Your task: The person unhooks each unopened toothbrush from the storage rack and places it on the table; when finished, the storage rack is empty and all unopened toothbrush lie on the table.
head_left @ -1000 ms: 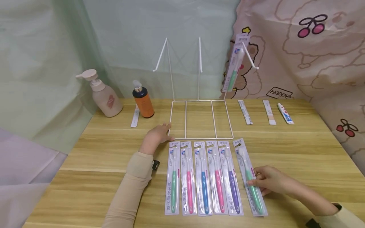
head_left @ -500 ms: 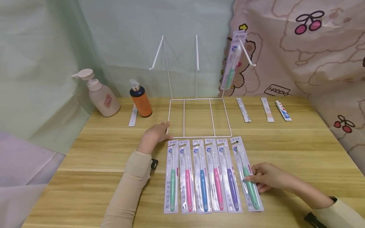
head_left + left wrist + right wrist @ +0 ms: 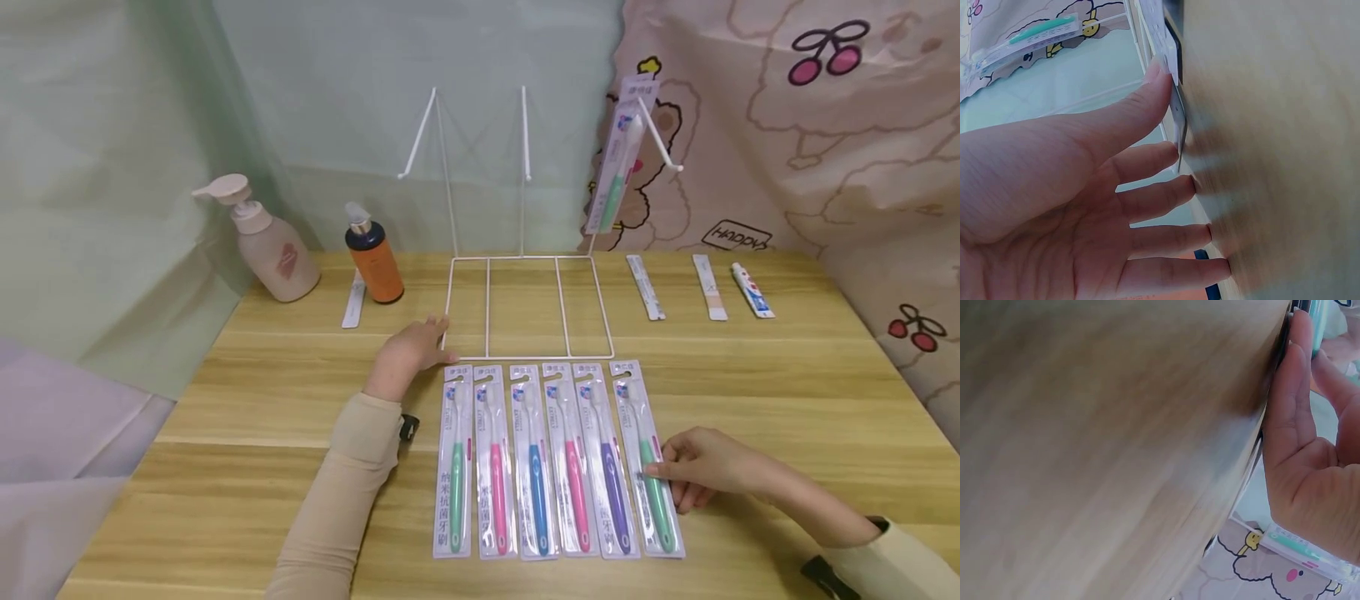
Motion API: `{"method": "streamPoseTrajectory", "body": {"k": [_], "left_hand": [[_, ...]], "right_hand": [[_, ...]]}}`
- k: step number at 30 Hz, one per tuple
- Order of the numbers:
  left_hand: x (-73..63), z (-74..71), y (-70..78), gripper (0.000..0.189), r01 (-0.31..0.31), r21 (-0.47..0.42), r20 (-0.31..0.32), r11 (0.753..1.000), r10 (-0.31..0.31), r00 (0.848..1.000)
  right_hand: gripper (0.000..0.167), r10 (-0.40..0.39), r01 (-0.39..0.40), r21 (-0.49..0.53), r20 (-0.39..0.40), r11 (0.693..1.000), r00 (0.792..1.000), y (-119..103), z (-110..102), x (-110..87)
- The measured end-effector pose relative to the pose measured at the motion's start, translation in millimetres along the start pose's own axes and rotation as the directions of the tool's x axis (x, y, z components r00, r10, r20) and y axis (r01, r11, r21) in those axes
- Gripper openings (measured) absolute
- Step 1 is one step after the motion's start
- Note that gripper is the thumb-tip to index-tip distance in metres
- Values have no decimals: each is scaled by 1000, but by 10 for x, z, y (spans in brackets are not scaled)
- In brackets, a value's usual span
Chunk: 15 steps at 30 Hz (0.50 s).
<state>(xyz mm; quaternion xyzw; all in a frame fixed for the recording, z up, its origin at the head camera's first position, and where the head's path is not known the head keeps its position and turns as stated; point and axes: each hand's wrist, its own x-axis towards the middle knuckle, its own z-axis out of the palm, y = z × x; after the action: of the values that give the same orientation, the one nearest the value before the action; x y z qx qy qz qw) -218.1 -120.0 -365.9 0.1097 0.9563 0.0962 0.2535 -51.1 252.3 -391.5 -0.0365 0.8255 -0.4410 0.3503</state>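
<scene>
My right hand [image 3: 708, 468] pinches the right edge of a packaged green toothbrush [image 3: 654, 475], thumb on top, at the right end of a row. The pack lies nearly flat, tilted slightly. In the right wrist view its fingers [image 3: 1291, 381] are low against the tabletop. To its left lie packaged toothbrushes with purple [image 3: 617, 500], pink [image 3: 576, 500], blue [image 3: 537, 500] and green [image 3: 456, 500] handles. My left hand [image 3: 408, 354] rests at the front left corner of the white wire rack [image 3: 525, 357]; in the left wrist view its fingers [image 3: 1166, 240] are spread, tips on the table.
One packaged green toothbrush [image 3: 621, 167] hangs on the rack's right hook. Behind left stand a pump bottle [image 3: 279, 258] and an orange bottle [image 3: 378, 271], beside a slim packet [image 3: 354, 302]. Back right lie two slim packets [image 3: 646, 287] [image 3: 709, 287] and a toothpaste tube [image 3: 752, 290].
My right hand has slid the end green toothbrush pack left, close to the purple one, and turned it a little straighter. My left hand stays at the rack corner.
</scene>
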Motion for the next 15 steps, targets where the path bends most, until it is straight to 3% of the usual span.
{"method": "streamPoseTrajectory", "body": {"k": [15], "left_hand": [[20,25,-25,75,-3,-9,-2,1000,3,1000]], "right_hand": [[37,-21,19,-33,-41,999,999,39,-10,-25]]}}
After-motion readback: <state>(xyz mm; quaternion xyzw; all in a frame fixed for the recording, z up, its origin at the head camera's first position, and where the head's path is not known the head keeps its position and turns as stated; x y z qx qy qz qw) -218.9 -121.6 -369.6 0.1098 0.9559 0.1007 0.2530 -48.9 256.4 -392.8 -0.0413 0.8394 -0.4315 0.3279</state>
